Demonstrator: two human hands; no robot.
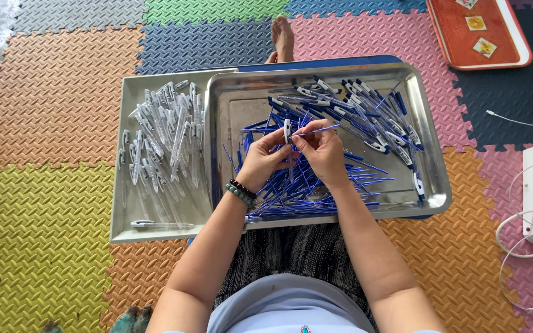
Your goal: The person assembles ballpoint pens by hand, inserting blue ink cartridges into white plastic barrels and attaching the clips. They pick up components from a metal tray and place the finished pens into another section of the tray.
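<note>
At frame centre, above the right tray (430,160), the left hand (265,161) pinches a clear barrel (287,131) while the right hand (323,148) pinches a blue refill (318,130); a slanted refill could bend or slip.

A single head-worn camera looks almost straight down from close above the seated person's lap, facing forward over the forearms to two metal trays (217,83) on the foam-mat floor (50,203), with no second view sharing the scene.
</note>
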